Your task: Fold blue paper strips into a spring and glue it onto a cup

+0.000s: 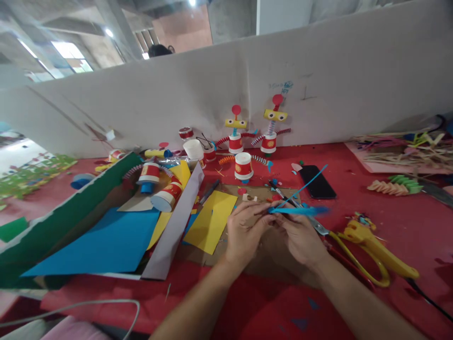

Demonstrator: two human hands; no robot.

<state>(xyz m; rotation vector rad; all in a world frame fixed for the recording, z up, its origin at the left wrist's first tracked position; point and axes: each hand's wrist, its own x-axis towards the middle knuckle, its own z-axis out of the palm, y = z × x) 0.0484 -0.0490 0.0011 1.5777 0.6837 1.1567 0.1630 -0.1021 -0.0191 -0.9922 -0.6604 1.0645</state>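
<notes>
My left hand (249,226) and my right hand (295,231) meet over a brown cardboard sheet (272,259). Both are closed, fingertips together, on blue paper strips (297,211). One strip end points up and right; the other reaches right and is smeared by motion. The pinched part is mostly hidden by my fingers. Just beyond my hands stands a red and white paper cup (243,166) with folded paper arms, an orange one and a striped one. To the right of my right hand lie scissors (357,259) with yellow handles.
Two paper-cup robots (236,141) stand by the grey partition (318,85). A black phone (317,182) and a yellow glue gun (378,248) lie at right. Left are yellow paper (212,222), blue paper (102,241) and a green-sided box (71,215).
</notes>
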